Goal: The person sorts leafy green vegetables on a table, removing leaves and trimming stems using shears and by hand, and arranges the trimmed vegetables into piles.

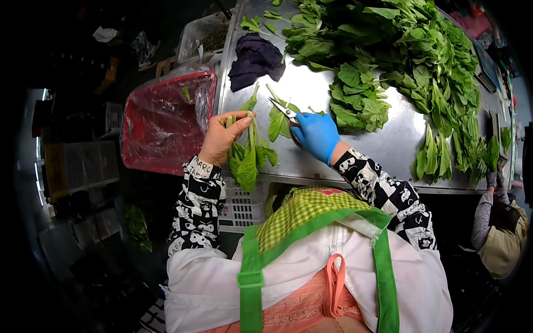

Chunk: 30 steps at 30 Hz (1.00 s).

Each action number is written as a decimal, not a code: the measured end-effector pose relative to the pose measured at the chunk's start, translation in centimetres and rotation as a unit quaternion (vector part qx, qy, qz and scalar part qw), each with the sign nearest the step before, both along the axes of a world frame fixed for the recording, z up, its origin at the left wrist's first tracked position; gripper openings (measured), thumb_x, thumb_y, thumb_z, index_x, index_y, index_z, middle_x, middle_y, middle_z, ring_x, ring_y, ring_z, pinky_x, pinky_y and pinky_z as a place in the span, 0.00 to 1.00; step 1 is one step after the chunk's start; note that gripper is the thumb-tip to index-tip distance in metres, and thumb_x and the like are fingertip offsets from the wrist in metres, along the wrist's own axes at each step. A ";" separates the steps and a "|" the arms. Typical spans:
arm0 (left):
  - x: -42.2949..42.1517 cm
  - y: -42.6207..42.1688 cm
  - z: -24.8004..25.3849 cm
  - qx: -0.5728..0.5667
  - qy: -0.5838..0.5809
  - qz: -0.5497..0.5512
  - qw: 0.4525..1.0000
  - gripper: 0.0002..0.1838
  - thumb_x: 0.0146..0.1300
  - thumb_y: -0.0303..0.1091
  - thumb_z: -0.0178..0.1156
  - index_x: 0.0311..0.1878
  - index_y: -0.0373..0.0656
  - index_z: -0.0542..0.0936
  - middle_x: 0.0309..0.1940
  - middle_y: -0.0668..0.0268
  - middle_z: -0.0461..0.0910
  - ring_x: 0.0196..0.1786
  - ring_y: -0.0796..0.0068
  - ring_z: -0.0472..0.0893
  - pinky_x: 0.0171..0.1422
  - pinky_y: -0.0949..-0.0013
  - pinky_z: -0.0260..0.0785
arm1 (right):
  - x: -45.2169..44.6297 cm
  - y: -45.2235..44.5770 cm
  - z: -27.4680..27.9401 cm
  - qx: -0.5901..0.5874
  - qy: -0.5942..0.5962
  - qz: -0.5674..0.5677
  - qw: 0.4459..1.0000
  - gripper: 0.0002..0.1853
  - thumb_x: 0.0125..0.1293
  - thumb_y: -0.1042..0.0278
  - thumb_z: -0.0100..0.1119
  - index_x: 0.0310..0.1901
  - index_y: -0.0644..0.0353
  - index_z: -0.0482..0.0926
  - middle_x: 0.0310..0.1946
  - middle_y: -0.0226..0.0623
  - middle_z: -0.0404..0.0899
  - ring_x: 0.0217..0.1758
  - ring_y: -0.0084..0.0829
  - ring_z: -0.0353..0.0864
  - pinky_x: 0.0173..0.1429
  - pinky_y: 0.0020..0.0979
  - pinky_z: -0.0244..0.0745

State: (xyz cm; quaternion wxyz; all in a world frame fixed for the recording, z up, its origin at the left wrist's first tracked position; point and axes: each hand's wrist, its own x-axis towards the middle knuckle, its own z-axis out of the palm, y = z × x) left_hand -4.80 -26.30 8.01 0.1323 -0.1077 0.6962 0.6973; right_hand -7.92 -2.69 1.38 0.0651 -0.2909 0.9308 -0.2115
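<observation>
My bare left hand pinches the stems of a few leafy greens, whose leaves hang down past the table's near edge. In my blue-gloved right hand is a pair of scissors, its blades pointing up and left toward the held stems, apart from them. Beneath the scissors a loose leafy green lies on the metal table. A small bunch of greens rests just beyond my right hand.
A big heap of greens covers the table's far and right side. Crumpled dark cloth lies at the left edge. Beside the table stands a plastic-lined red bin, with a white crate below. A co-worker is at the right.
</observation>
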 end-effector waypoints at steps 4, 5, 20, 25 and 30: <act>0.4 1.8 0.6 -0.026 0.028 -0.036 0.999 0.11 0.60 0.30 0.62 0.42 0.32 0.82 0.28 0.71 0.78 0.31 0.87 0.72 0.36 0.82 0.63 | 1.6 -2.3 0.9 -0.413 -0.216 -0.041 0.884 0.25 0.59 0.56 0.64 0.50 0.70 0.74 0.34 0.43 0.82 0.33 0.33 0.82 0.40 0.30 0.74; 0.5 2.1 0.7 -0.023 0.027 -0.043 0.998 0.11 0.60 0.30 0.62 0.42 0.32 0.82 0.28 0.71 0.78 0.31 0.87 0.72 0.36 0.82 0.63 | 2.1 -2.8 0.3 -0.472 -0.345 -0.050 0.810 0.26 0.59 0.57 0.64 0.52 0.69 0.74 0.34 0.42 0.83 0.33 0.29 0.82 0.40 0.28 0.74; 1.4 1.1 2.1 -0.158 0.065 -0.165 0.971 0.05 0.63 0.29 0.57 0.38 0.37 0.78 0.30 0.68 0.75 0.33 0.80 0.75 0.36 0.74 0.68 | 0.0 -0.3 2.2 -0.252 -0.123 -0.012 0.960 0.38 0.55 0.45 0.63 0.58 0.68 0.67 0.41 0.54 0.78 0.43 0.47 0.79 0.48 0.40 0.73; -0.9 6.2 1.5 0.142 0.079 -0.022 0.986 0.10 0.69 0.37 0.51 0.44 0.40 0.71 0.34 0.66 0.75 0.37 0.79 0.76 0.41 0.76 0.72 | 2.1 1.5 5.2 -0.388 -0.244 0.008 0.889 0.58 0.49 0.42 0.69 0.68 0.72 0.44 0.62 0.63 0.59 0.65 0.50 0.64 0.66 0.36 0.60; -2.2 14.2 -0.3 0.280 0.039 0.002 0.959 0.10 0.69 0.37 0.53 0.44 0.40 0.73 0.40 0.64 0.77 0.43 0.75 0.78 0.49 0.70 0.74 | 3.7 5.0 5.0 -0.385 -0.120 -0.075 0.912 0.59 0.49 0.47 0.71 0.68 0.72 0.41 0.62 0.62 0.59 0.64 0.50 0.65 0.66 0.37 0.62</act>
